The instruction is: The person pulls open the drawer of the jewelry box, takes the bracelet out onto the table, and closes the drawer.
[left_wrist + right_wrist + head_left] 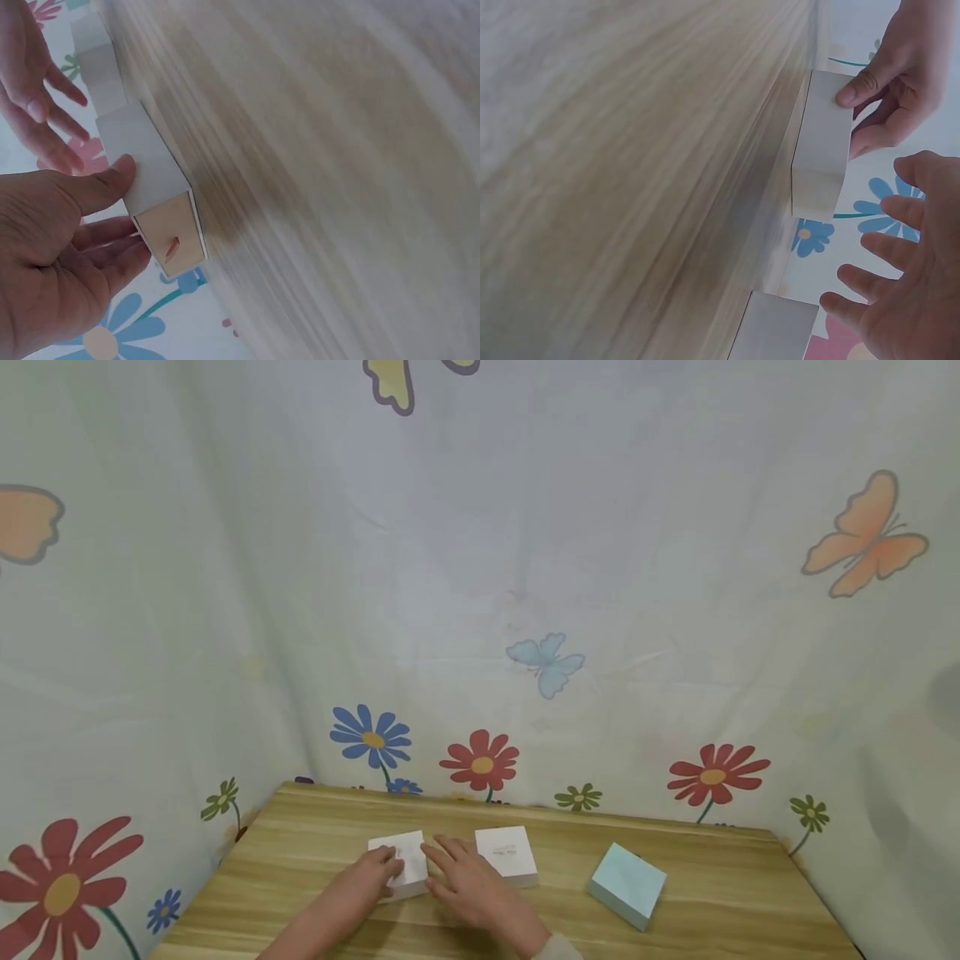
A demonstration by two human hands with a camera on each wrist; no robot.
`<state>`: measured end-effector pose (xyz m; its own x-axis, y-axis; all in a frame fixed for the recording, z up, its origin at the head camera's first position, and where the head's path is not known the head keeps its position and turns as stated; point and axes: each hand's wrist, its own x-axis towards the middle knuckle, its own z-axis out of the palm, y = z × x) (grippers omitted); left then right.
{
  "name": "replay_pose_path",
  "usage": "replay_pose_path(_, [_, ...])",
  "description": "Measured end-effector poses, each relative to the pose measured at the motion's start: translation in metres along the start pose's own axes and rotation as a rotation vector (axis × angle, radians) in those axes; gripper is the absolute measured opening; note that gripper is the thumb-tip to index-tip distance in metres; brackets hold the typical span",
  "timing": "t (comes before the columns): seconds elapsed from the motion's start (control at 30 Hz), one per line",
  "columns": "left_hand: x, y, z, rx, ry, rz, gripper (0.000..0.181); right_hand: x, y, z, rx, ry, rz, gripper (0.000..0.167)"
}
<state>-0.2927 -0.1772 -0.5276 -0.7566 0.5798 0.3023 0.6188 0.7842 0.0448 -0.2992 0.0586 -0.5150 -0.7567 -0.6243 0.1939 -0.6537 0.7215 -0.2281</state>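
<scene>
A small white drawer box point(408, 862) lies on the table at the left, some faint print on its top. Its left end shows a tan panel with a short reddish pull tab point(172, 248). My left hand point(365, 878) holds this box, thumb against the near side and curled fingers at the top. To its right, my right hand point(475, 887) hovers with spread fingers, near the box's right end and holding nothing. A second white box point(507, 853), with print on top, sits just beyond the right hand. In the right wrist view, the held box's other end point(816, 193) is plain.
A light blue box point(628, 885) rests askew farther right on the wood-grain table point(720, 877). Behind and at both sides of the table hangs a pale curtain point(450, 568) printed with flowers and butterflies.
</scene>
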Motion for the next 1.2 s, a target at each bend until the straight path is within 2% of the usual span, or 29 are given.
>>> replay_pose_path(0.27, [-0.010,-0.024,-0.014,-0.134,-0.102,0.059,0.037,0.000,0.001,0.003,-0.002,0.008,0.001,0.051])
replay_pose_path(0.4, [-0.013,-0.036,-0.016,-0.157,-0.146,0.073,0.041,0.001,0.000,0.005,0.010,-0.001,0.004,0.050])
replay_pose_path(0.53, [-0.011,-0.034,-0.016,-0.110,-0.168,0.077,0.035,0.001,-0.001,0.007,0.023,-0.021,0.008,0.051])
replay_pose_path(0.63, [-0.003,-0.023,-0.019,-0.081,-0.158,0.062,0.039,0.002,-0.001,0.008,0.019,-0.022,0.016,0.051])
replay_pose_path(0.7, [0.004,-0.013,-0.021,-0.071,-0.134,0.036,0.040,0.003,-0.001,0.008,0.019,-0.016,0.021,0.050])
replay_pose_path(0.77, [0.011,-0.001,-0.021,-0.053,-0.113,-0.021,0.042,0.003,0.001,0.007,0.006,-0.002,0.021,0.050])
replay_pose_path(0.87, [0.020,0.013,-0.020,0.002,-0.074,-0.128,0.044,0.003,0.003,0.005,0.001,0.017,0.022,0.051])
replay_pose_path(0.97, [0.024,0.023,-0.018,0.066,-0.060,-0.242,0.048,0.003,0.005,0.004,-0.002,0.031,0.027,0.052])
replay_pose_path(1.03, [0.026,0.027,-0.017,0.092,-0.058,-0.297,0.049,0.002,0.007,0.003,-0.002,0.033,0.031,0.052])
replay_pose_path(1.1, [0.026,0.030,-0.015,0.112,-0.051,-0.331,0.048,0.001,0.008,0.003,-0.014,0.035,0.025,0.052])
replay_pose_path(1.2, [0.026,0.032,-0.012,0.119,-0.035,-0.348,0.044,0.000,0.009,0.002,-0.028,0.038,0.022,0.051])
